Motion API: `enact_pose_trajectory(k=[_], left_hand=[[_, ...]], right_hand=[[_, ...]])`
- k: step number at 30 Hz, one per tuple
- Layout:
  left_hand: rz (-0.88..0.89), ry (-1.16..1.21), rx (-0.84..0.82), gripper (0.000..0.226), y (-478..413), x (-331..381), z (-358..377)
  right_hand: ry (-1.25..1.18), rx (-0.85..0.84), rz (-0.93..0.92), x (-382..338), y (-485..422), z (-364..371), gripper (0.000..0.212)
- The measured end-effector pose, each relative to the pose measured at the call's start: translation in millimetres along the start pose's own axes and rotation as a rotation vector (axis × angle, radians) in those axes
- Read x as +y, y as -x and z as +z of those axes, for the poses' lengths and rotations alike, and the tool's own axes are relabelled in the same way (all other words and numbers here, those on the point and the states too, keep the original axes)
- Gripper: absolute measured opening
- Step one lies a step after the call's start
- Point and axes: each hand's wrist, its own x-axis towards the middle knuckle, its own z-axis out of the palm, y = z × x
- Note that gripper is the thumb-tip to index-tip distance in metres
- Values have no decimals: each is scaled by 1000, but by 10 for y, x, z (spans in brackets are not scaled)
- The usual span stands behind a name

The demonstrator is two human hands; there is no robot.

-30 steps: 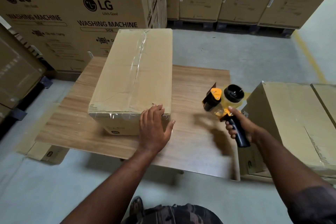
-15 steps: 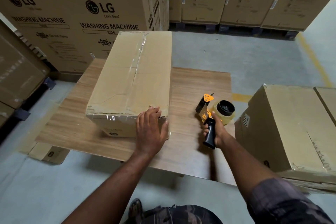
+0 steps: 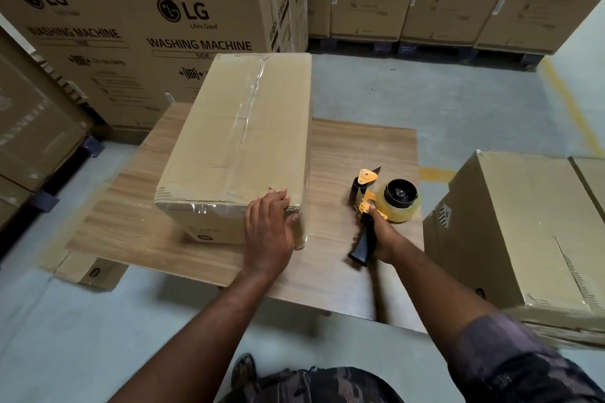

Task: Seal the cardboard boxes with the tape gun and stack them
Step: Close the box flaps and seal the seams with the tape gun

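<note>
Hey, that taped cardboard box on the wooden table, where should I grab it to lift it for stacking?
Probably by its two long side walls, low down, one hand from the left and one from the right. The cardboard box lies lengthwise away from you on the table, narrower across than along, and its flat taped top offers no handle.

I see the wood-grain table [image 3: 360,147] carrying the taped cardboard box [image 3: 242,141] on its left half, with the tape gun [image 3: 393,206] resting near its right edge.
</note>
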Motion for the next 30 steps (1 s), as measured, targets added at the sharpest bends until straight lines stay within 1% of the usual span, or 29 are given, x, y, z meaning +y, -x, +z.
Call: enact_pose_trajectory(k=[3, 5, 6, 7, 8, 9, 12, 13, 14, 16, 19, 22, 26, 28, 30], left_hand=[[6, -8, -9, 26, 2, -7, 3], [11, -14, -26, 26, -2, -13, 0], [13, -15, -34, 26, 0, -19, -4], [16, -15, -41, 26, 3, -24, -15], [18, -14, -49, 26, 3, -28, -26], [19, -13, -64, 27, 0, -32, -46], [50, -13, -156, 37, 4, -25, -151], [71, -6, -201, 44, 4, -36, -203], [94, 10, -243, 49, -9, -51, -270], [120, 72, -290, 49, -76, -96, -402], [134, 106, -239, 35, -205, -206, -529], [77, 109, -193, 32, -282, -329, -571], [92, 95, -157, 16, -330, -440, -584], [102, 92, -169, 19, -348, -462, -587], [127, 82, -184, 23, -355, -490, -590]], right_hand=[[422, 143, -69, 60, 79, 99, 76], [816, 308, -129, 67, 247, 224, 91], [981, 376, -172, 46, 390, 314, 94], [1086, 422, -250, 29, 514, 422, 90], [1115, 413, -372, 1, 615, 534, 83], [1089, 362, -515, -31, 734, 657, 75], [866, 126, -985, -149, 1067, 1018, 58], [851, 48, -1107, -171, 1147, 1119, 52], [855, -21, -1188, -170, 1178, 1200, 47], [929, -123, -1235, -133, 1135, 1285, 45], [1024, -163, -1240, -11, 1043, 1293, 44], [1069, -148, -1323, 64, 973, 1231, 43], [1140, -98, -1342, 60, 993, 1230, 45], [1214, -73, -1371, 58, 1023, 1209, 44], [1296, -58, -1416, 70, 1039, 1169, 50]])
